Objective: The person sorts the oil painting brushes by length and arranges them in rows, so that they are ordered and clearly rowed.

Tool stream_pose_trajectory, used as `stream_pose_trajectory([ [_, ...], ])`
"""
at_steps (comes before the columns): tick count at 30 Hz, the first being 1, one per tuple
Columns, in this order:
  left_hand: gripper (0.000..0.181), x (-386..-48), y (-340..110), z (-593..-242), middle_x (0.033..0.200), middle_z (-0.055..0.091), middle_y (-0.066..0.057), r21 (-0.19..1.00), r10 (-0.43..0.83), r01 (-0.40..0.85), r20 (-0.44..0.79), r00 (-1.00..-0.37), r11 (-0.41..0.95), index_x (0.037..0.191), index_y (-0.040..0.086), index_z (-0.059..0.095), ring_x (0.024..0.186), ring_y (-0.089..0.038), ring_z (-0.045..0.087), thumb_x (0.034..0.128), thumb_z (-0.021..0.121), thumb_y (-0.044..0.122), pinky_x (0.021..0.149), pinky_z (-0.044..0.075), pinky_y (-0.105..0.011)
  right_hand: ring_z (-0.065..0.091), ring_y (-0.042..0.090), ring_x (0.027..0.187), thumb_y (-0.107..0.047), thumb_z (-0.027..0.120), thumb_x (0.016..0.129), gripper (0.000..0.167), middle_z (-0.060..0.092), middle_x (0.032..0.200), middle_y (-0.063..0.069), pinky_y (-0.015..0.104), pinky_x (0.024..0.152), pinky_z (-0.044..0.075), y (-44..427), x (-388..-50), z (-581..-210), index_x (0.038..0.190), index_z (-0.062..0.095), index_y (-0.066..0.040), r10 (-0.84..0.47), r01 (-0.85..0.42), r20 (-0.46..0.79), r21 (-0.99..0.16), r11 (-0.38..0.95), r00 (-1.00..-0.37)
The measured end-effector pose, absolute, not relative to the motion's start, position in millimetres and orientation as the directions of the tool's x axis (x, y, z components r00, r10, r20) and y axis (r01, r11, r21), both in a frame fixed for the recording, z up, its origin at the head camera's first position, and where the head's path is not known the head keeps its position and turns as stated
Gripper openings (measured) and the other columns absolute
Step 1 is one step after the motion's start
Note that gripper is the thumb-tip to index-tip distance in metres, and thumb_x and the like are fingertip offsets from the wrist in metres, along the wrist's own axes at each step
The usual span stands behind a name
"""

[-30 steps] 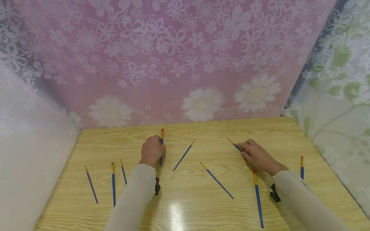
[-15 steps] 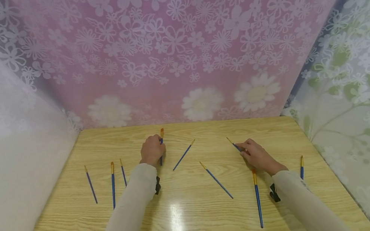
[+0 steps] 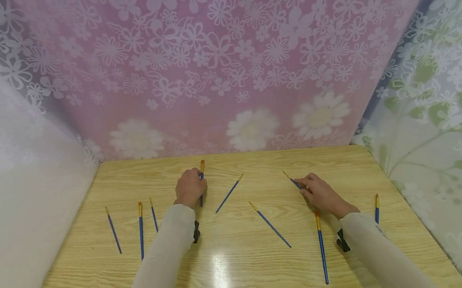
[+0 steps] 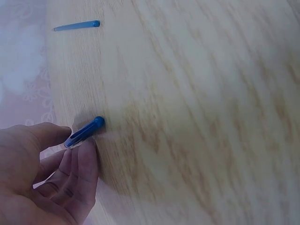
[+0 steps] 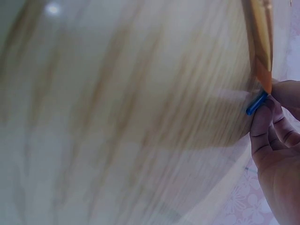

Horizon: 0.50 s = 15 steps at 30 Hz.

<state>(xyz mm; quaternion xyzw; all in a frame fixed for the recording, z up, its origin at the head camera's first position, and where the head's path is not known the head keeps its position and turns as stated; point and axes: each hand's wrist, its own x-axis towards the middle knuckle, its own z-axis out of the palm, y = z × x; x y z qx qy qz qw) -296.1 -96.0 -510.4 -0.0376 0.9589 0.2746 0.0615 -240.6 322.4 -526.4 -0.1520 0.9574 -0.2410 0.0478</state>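
My left hand (image 3: pixel 188 188) pinches a flat-tipped paintbrush (image 3: pixel 202 166) with a blue handle near the table's back edge. In the left wrist view, the thumb and fingers hold that brush's blue handle (image 4: pixel 86 132) by its end part. On the right, my right hand (image 3: pixel 322 192) pinches a thin paintbrush (image 3: pixel 288 176), its fine tip pointing to the back left. Its blue handle end (image 5: pixel 257 103) shows between thumb and fingers in the right wrist view. Close below that hand lies a large blue paintbrush (image 3: pixel 322 247) with an orange tip.
Between the hands lie two thin paintbrushes, one slanting right (image 3: pixel 229 193) and one slanting left (image 3: pixel 270 224). At the left are a thin brush (image 3: pixel 114 231), a thicker brush (image 3: pixel 141 228) and another thin brush (image 3: pixel 154 215). A brush (image 3: pixel 377 208) sits partly behind the right sleeve. Patterned cloth (image 3: pixel 223 69) borders the wooden table (image 3: pixel 254 282).
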Motion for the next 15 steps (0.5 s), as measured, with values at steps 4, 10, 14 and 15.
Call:
stream_pose_trajectory([
  [4,0.041,-295.4,-100.1,-512.3,0.134,0.071,-0.019,0.529,-0.023,-0.090,-0.133,-0.991,0.844,0.146,0.002,0.064,0.086,-0.027,0.074,0.1092,0.062,0.021,0.064,0.058,-0.035,0.060,0.019,0.090,-0.007,0.059,0.112,0.043,0.059,0.120,0.017,0.041,0.080,0.054,322.2,-240.4,-527.0,0.153,0.057,0.004,-0.308,-0.253,-0.031,-0.492,0.833,-0.951],
  [10,0.043,-293.8,-105.2,-516.3,0.134,0.071,-0.018,0.534,0.002,-0.054,-0.103,-0.995,0.844,0.145,0.002,0.065,0.092,-0.029,0.073,0.1090,0.060,0.026,0.069,0.060,-0.039,0.066,0.025,0.098,-0.007,0.059,0.112,0.044,0.058,0.120,0.017,0.048,0.086,0.060,322.7,-239.6,-528.5,0.154,0.056,0.004,-0.302,-0.241,-0.040,-0.509,0.826,-0.953],
  [14,0.044,-290.1,-106.4,-513.4,0.133,0.071,-0.019,0.552,0.011,-0.032,-0.074,-0.997,0.833,0.144,0.002,0.065,0.095,-0.031,0.073,0.1090,0.058,0.027,0.076,0.062,-0.044,0.066,0.025,0.099,-0.008,0.059,0.112,0.043,0.058,0.121,0.017,0.048,0.087,0.059,321.9,-239.4,-527.9,0.154,0.056,0.003,-0.299,-0.239,-0.039,-0.508,0.827,-0.953],
  [15,0.044,-289.0,-106.5,-512.2,0.133,0.071,-0.019,0.556,0.013,-0.025,-0.065,-0.998,0.831,0.144,0.001,0.065,0.096,-0.032,0.073,0.1093,0.057,0.027,0.078,0.062,-0.045,0.066,0.025,0.099,-0.008,0.059,0.112,0.044,0.058,0.121,0.017,0.048,0.087,0.059,321.8,-239.4,-527.8,0.154,0.056,0.003,-0.299,-0.239,-0.039,-0.507,0.828,-0.954],
])
